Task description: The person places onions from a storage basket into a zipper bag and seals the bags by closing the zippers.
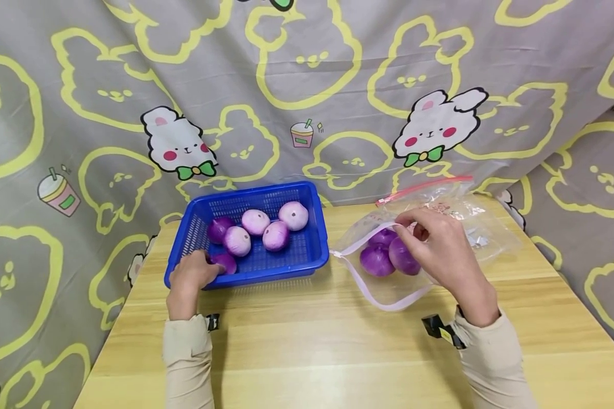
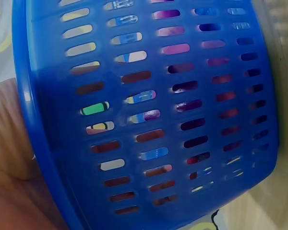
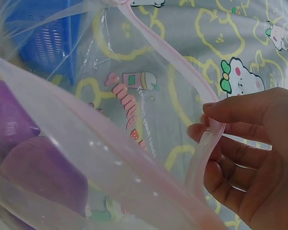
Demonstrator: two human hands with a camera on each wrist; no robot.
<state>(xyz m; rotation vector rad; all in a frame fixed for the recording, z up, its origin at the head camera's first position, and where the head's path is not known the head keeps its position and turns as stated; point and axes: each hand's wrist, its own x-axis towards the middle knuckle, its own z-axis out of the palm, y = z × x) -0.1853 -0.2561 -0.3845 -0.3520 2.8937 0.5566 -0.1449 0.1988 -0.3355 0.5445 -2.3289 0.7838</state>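
A blue plastic basket [image 1: 266, 277] holds several purple-and-white onions [image 1: 256, 222]. My left hand [image 1: 190, 278] reaches over its near left corner, fingers curled round a purple onion [image 1: 224, 263] beside the near wall. In the left wrist view, the slotted basket wall [image 2: 120, 124] hides most of these fingers, and part of the left hand [image 2: 12, 158] shows at the rim. To the right, a clear zip bag [image 1: 389, 305] lies with its mouth wide apart and purple onions [image 1: 376, 261] inside. My right hand [image 1: 442, 250] pinches the bag's rim between thumb and fingers, plainly seen in the right wrist view.
Behind the bag lies another clear bag [image 1: 491, 233] with a red zip strip [image 1: 424, 189]. All stands on a light wooden table [image 1: 317, 352]. A grey patterned curtain [image 1: 286, 85] hangs right behind the table's far edge.
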